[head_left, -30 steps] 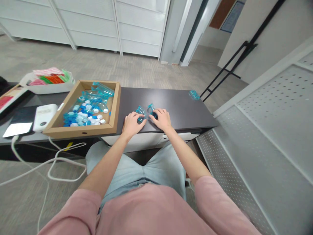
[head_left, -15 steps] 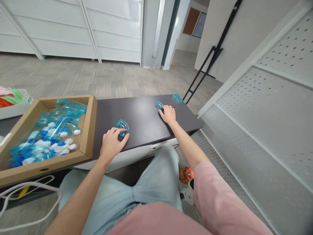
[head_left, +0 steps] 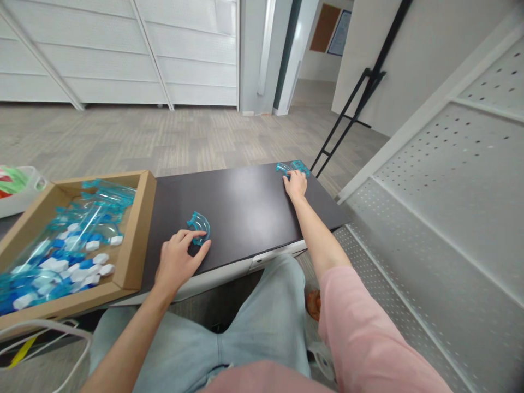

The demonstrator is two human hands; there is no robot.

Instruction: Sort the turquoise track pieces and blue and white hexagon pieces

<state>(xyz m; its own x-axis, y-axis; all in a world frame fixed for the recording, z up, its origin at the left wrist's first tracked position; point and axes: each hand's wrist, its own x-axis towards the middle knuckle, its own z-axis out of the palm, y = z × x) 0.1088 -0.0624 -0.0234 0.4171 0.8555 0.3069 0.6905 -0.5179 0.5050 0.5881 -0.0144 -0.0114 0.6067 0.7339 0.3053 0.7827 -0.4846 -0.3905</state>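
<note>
My left hand rests on the dark table near its front edge, fingers pinched round a curved clear-blue plastic track piece. My right hand is stretched to the far right corner of the table, fingers closed on a second curved blue piece. That piece touches or nearly touches a small blue block lying at the corner.
A shallow cardboard box with several blue and white plastic parts stands at the left. A white tray with coloured items is behind it. White cables hang at lower left. A perforated white panel rises on the right.
My right hand has slid its blue piece from beside my left hand out to the far right corner, up to the blue block. My left hand stayed with its curved piece.
</note>
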